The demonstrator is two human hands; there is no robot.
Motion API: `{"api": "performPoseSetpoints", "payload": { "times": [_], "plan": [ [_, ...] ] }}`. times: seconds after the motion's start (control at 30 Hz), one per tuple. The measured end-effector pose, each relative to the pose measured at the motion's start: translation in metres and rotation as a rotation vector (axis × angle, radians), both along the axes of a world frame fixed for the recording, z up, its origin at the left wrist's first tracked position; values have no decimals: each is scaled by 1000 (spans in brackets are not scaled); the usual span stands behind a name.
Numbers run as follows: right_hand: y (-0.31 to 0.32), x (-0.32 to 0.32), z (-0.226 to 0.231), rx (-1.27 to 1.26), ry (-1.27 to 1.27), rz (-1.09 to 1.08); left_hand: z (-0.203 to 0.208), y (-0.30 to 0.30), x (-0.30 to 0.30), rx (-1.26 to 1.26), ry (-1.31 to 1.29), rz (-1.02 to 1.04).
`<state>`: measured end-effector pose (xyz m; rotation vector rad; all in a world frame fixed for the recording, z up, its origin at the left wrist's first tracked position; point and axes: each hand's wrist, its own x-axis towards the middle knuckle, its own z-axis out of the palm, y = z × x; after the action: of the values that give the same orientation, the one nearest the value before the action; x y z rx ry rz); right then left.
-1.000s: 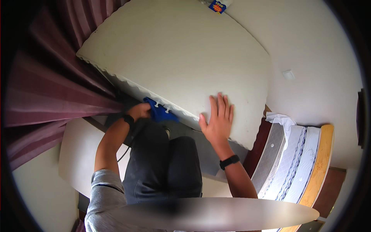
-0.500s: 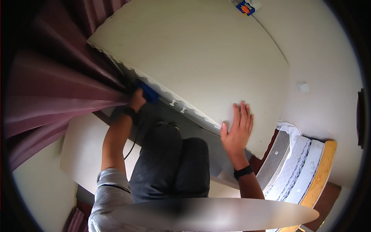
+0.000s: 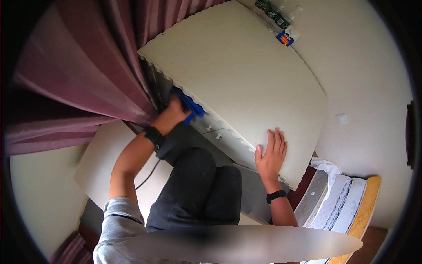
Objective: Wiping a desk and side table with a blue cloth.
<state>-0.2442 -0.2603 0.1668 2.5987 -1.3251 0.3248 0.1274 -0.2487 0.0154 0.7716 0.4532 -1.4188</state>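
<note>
My left hand is down at the side of a white cabinet with a scalloped top edge, closed on a blue cloth. The cloth lies against the cabinet's grey front, just beyond the hand, and the fingertips are partly hidden and a little blurred. Flat on the white cabinet top, near its front edge, rests my right hand with its fingers stretched out and nothing in it. Two small white knobs stick out from the drawer fronts below the edge.
A pink-purple curtain hangs close to my left arm. Several bottles and a blue packet stand along the far edge by the wall. A mattress in a wooden bed frame lies to the right. A black cable hangs by my left forearm.
My left hand and the blue cloth have shifted right along the cabinet front. The view has tilted, so the bottles now show at the far edge. My right hand stays on the top.
</note>
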Motion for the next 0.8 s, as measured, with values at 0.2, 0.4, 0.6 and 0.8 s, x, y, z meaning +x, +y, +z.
{"api": "performPoseSetpoints", "payload": {
  "times": [0.2, 0.4, 0.6, 0.8],
  "plan": [
    [-3, 15, -10, 24, -2, 4, -32, 25, 90, -47, -229, 106],
    [-2, 4, -3, -19, 21, 20, 50, 21, -62, -66, -63, -272],
    [-1, 5, -5, -3, 5, 10, 43, 22, -26, -147, -122, -80],
    [2, 14, -7, 6, -13, 36, -4, 26, 109, 97, -476, 178]
  ]
}}
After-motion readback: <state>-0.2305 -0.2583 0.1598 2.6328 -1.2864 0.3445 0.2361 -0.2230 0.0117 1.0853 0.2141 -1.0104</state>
